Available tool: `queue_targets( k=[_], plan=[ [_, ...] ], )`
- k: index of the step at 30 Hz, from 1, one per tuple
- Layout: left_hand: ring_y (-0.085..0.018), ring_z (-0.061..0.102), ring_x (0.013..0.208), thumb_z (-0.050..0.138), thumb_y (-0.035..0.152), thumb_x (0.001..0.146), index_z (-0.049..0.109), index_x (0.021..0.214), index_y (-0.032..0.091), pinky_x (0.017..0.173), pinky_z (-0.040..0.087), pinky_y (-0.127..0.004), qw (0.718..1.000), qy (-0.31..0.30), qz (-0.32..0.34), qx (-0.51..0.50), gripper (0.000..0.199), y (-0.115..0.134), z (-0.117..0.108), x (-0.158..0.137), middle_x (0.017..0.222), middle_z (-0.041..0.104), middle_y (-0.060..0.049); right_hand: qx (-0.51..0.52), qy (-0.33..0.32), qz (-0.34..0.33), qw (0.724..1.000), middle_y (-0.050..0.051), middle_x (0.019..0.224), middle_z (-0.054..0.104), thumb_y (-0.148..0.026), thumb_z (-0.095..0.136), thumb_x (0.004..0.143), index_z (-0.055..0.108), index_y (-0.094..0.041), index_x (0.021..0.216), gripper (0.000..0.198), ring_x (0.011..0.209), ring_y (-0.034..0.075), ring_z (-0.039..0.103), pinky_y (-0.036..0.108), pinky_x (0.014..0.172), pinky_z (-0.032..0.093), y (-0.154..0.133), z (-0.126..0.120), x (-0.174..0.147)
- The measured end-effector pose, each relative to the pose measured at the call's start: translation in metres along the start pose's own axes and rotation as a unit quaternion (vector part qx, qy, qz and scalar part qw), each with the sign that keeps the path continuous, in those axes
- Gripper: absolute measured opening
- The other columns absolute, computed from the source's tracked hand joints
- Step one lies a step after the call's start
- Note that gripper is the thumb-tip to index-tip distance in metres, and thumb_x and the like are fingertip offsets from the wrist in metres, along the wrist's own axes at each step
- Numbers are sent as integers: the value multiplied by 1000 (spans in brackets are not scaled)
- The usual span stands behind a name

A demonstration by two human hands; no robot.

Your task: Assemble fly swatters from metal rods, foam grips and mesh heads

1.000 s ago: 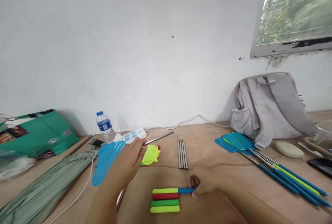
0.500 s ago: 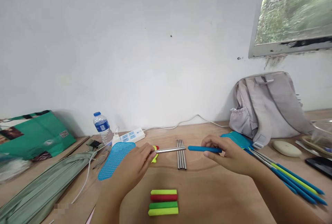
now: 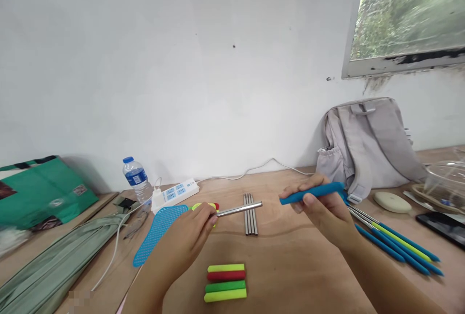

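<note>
My left hand (image 3: 198, 224) is closed on a thin silver metal tube (image 3: 241, 209), which points to the right. In my right hand (image 3: 323, 207) a blue handle (image 3: 312, 192) is gripped between thumb and fingers, tilted up to the right. A gap separates the tube's free end from the handle. Under the tube, several more metal tubes (image 3: 250, 217) lie side by side on the table. Closer to me are several coloured handles, yellow, red and green (image 3: 225, 286). Behind my left hand a yellow mesh piece (image 3: 201, 206) with a red bit is partly hidden.
A blue mesh piece (image 3: 160, 231) lies left of my left hand, by a power strip (image 3: 176, 195) and water bottle (image 3: 137, 178). To the right are metal rods with blue and yellow handles (image 3: 403, 246), a grey backpack (image 3: 370, 149) and a phone (image 3: 441, 229).
The blue handle has moved right, away from the tube's end, and tilted up; my right hand has turned so its fingers show more. The tube has tilted slightly. The whole view has shifted a little.
</note>
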State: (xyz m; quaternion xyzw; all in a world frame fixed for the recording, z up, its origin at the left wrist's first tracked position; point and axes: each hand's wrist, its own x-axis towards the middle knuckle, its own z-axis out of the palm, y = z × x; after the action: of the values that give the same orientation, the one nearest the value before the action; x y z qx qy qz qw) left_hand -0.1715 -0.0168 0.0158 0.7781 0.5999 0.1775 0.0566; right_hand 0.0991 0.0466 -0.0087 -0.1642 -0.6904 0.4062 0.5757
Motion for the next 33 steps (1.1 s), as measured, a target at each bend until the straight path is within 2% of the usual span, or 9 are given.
queue_targets(
  k=[6,10,14,19,23,25,28,31,33],
  plan=[
    [-18,53,80,21,38,92,47,90,24,70,37,-29,1000,-25,4,-6,29,8,0,0,87,57,-1,5,-15,-5,1000,1,87,48,-25,54,83,51,-24,86,5,63,9,57,29,63,50,-3,10,-4],
    [-18,53,78,20,37,93,46,91,24,67,37,-29,1000,-28,4,12,29,11,-1,-3,87,58,0,23,-20,7,999,0,87,51,-21,57,81,53,-23,84,6,66,11,62,31,65,52,-2,7,0],
    [-18,54,74,20,36,93,47,89,23,64,37,-29,998,-13,6,63,30,18,2,-2,85,57,0,22,-18,40,999,1,83,59,-22,65,74,56,-21,76,9,65,13,64,29,60,53,0,5,2],
    [-19,56,77,27,29,93,49,93,22,64,39,-29,990,-22,49,131,23,35,16,6,90,60,-2,-51,-42,99,993,3,74,67,-27,72,65,60,-19,68,15,74,17,65,27,63,53,9,16,-2],
    [-19,56,76,29,26,93,49,94,20,61,39,-28,989,-27,51,135,22,44,19,9,90,60,-3,-158,-39,74,984,3,67,68,-34,73,62,66,-19,66,17,63,16,65,23,52,51,8,13,2],
    [-18,56,78,30,25,92,49,93,20,63,39,-28,993,-26,49,105,20,45,18,7,90,60,-2,-233,-64,42,969,2,63,68,-35,73,63,69,-20,69,17,55,14,62,22,47,46,2,6,5],
    [-17,56,83,36,24,91,50,94,22,67,40,-27,995,-35,54,79,14,45,14,5,93,60,0,-303,-148,-14,941,2,66,68,-32,68,69,69,-21,75,12,58,12,59,21,51,44,-8,0,5],
    [-18,57,76,38,25,90,51,89,22,61,40,-27,985,-65,77,138,14,47,14,4,86,61,0,-340,-237,-39,909,1,71,66,-24,59,75,65,-20,82,10,60,10,55,21,55,42,-11,2,1],
    [-18,56,69,37,24,90,51,84,21,56,38,-27,972,-75,98,198,16,49,17,5,80,60,-1,-344,-256,-41,903,0,70,63,-19,56,75,61,-20,85,12,59,8,52,20,56,40,-8,6,-2]
  ],
)
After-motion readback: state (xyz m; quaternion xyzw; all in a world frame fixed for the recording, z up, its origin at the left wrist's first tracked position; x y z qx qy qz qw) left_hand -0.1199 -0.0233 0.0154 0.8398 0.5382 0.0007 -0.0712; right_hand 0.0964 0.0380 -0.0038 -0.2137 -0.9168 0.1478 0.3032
